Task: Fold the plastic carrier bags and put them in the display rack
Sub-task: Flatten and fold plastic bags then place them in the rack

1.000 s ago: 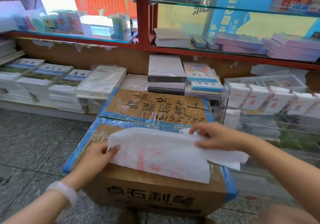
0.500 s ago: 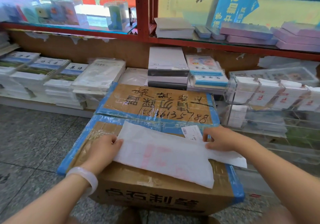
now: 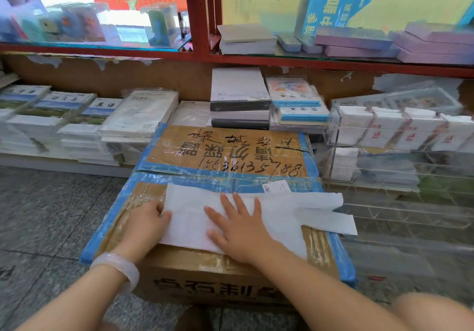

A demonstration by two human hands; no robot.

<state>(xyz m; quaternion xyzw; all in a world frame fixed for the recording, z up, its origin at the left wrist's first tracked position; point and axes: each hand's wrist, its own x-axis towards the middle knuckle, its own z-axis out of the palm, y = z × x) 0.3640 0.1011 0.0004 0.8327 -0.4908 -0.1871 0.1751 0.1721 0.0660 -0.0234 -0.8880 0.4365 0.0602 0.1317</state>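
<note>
A white plastic carrier bag [image 3: 287,215] lies flat, folded lengthwise, on top of a taped cardboard box [image 3: 225,151], its handles pointing right past the box edge. My right hand [image 3: 238,225] presses flat on the bag's middle with straight, spread fingers. At the bag's left end my left hand [image 3: 146,220] holds the edge, fingers curled on it. To the right stands a clear acrylic display rack [image 3: 400,135] with several folded white bags upright in its compartments.
Stacks of exercise books [image 3: 77,123] and paper reams [image 3: 238,97] fill the low shelf behind the box. A red-framed glass shelf [image 3: 200,56] runs above. Grey tiled floor [image 3: 51,215] lies to the left. A small label [image 3: 277,185] sticks to the box.
My right hand has moved from the bag's right part to its middle and now presses flat. The bag's upper layer has been laid down; the bag lies flatter and narrower.
</note>
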